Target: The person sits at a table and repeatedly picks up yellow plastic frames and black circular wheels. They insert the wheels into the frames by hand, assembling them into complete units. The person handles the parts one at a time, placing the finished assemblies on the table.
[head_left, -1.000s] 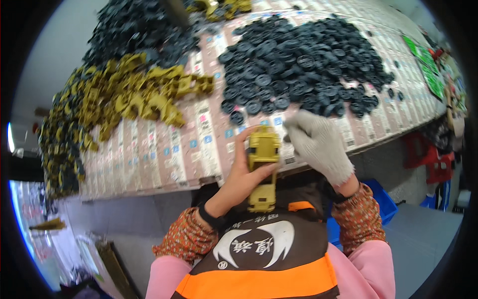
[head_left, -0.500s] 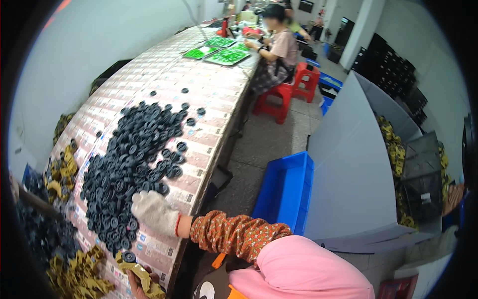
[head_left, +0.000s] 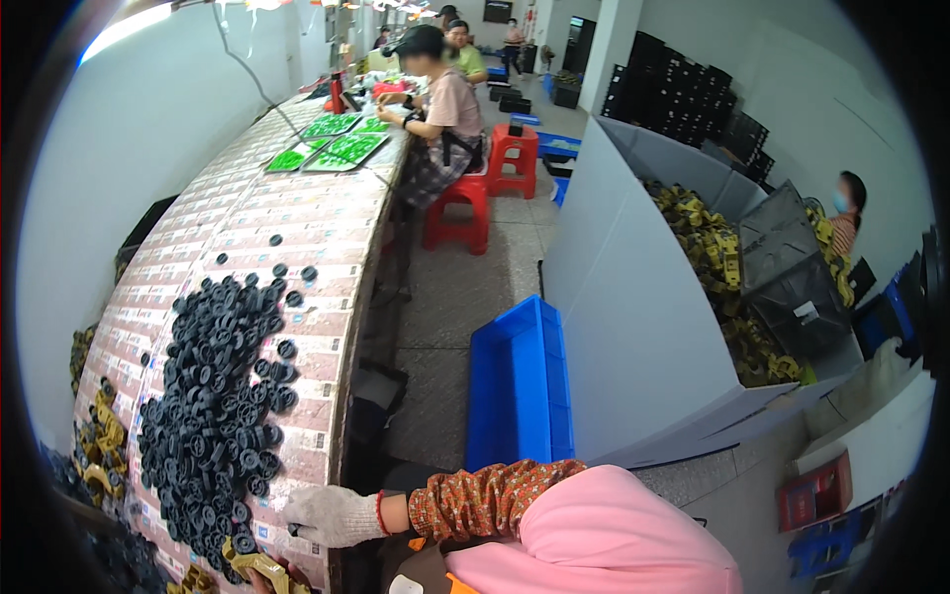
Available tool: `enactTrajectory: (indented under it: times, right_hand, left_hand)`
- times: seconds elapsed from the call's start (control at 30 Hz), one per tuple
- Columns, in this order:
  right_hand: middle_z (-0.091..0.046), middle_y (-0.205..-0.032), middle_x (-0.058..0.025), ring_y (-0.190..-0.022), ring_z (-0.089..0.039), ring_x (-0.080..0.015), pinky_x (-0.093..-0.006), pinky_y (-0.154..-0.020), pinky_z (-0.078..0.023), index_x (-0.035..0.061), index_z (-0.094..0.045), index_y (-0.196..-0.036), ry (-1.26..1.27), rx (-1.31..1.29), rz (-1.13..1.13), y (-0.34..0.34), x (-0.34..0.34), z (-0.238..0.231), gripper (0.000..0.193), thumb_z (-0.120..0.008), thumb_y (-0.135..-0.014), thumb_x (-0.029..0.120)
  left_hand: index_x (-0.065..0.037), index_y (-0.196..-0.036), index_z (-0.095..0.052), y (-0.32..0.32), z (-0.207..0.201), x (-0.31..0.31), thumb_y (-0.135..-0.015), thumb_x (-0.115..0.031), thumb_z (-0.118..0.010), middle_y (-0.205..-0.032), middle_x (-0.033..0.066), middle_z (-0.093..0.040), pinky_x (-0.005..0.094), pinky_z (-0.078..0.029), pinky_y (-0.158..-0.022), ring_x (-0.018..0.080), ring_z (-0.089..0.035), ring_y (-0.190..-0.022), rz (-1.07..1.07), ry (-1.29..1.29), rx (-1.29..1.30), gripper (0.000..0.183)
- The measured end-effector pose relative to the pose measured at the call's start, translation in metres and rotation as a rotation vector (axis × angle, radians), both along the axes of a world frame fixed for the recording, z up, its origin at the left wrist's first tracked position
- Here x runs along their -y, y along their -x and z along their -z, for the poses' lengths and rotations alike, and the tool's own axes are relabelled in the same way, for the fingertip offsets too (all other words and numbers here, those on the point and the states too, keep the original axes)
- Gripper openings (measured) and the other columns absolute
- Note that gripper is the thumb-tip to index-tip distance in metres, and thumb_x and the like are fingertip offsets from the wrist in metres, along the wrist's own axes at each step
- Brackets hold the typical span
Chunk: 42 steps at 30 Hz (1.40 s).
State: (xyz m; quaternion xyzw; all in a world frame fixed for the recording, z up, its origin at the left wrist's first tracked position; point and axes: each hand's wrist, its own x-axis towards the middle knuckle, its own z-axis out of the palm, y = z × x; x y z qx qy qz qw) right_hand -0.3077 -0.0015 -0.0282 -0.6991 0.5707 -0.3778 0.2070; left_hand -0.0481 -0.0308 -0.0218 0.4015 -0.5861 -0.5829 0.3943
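and here's the gloved right hand [head_left: 338,517], lying across the tabletop [head_left: 315,371] by its aisle-side edge, fingers [head_left: 299,512] curled and pointing inward, away from that edge. a small dark bit [head_left: 294,530] peeks out at the fingertips, but whether it's a wheel, and how firmly it's pinched, i can't tell.

now the relation that counts: the pile of black wheels [head_left: 213,401] sits just beyond those fingertips, further in from the edge, its long axis stretching along the tabletop toward the far end. the gloved hand is nearest the flank of the pile's close end, with a narrow bare strip between.

and down at the bottom of the view, the bare left hand [head_left: 260,584], mostly out of frame, has its fingers wrapped about a yellow shell [head_left: 267,567]. that shell slants, one end toward the wheels, the other toward the aisle-side edge, close below the glove. a single wheel [head_left: 243,543] shows right at the shell's inner end; touching or fitted, i can't say. so the shell lies between pile and edge, the left hand on it, the right hand near, apart from it.
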Motion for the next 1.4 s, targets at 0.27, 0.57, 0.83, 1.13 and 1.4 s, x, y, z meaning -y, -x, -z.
enactTrajectory:
  times: [0.27,0.57,0.83,1.13,1.4]
  right_hand:
    - [-0.063,-0.100,-0.0208,-0.100,-0.063,-0.0393,-0.0467,-0.091,-0.050,0.0000,-0.063,-0.113,-0.019,0.395,-0.116,0.023,-0.005,0.026,0.026,-0.063,-0.097,0.020]
    - [-0.065,-0.105,-0.0205,-0.104,-0.065,-0.0389,-0.0457,-0.093,-0.051,0.0014,-0.064,-0.116,-0.086,0.385,-0.079,0.023,-0.002,0.023,0.028,-0.062,-0.098,0.023]
    - [-0.066,-0.105,-0.0191,-0.104,-0.066,-0.0378,-0.0448,-0.092,-0.052,0.0027,-0.065,-0.114,-0.076,0.358,-0.064,0.023,0.002,0.022,0.026,-0.064,-0.099,0.023]
    - [-0.068,-0.105,-0.0211,-0.104,-0.066,-0.0392,-0.0448,-0.093,-0.052,0.0015,-0.066,-0.111,-0.101,0.431,-0.104,0.024,0.000,0.013,0.027,-0.065,-0.096,0.023]
    - [-0.068,-0.105,-0.0188,-0.103,-0.067,-0.0379,-0.0451,-0.092,-0.053,0.0037,-0.066,-0.116,-0.069,0.350,-0.101,0.026,0.006,0.028,0.027,-0.064,-0.098,0.023]
  left_hand:
    - [-0.013,-0.102,-0.067,0.016,-0.019,0.019,-0.107,-0.050,-0.060,-0.083,-0.0011,-0.064,0.0267,-0.045,-0.056,0.0127,-0.052,-0.063,0.069,-0.714,-0.535,0.038]
    - [-0.004,-0.123,-0.068,-0.007,0.019,0.021,-0.105,-0.056,-0.060,-0.093,0.0057,-0.070,0.0269,-0.052,-0.061,0.0138,-0.061,-0.071,0.122,-0.638,-0.516,0.056]
    - [-0.003,-0.128,-0.066,0.008,0.001,0.004,-0.107,-0.055,-0.057,-0.111,0.0106,-0.074,0.0315,-0.058,-0.072,0.0205,-0.068,-0.084,-0.133,-0.596,-0.422,0.057]
    - [-0.010,-0.142,-0.063,-0.002,0.013,-0.011,-0.106,-0.057,-0.055,-0.139,0.0103,-0.069,0.0464,-0.051,-0.107,0.0276,-0.065,-0.125,-0.106,-0.599,-0.439,0.059]
    - [-0.013,-0.150,-0.057,-0.015,0.034,-0.004,-0.110,-0.056,-0.046,-0.144,0.0108,-0.066,0.0523,-0.046,-0.114,0.0311,-0.063,-0.130,0.145,-0.561,-0.689,0.060]
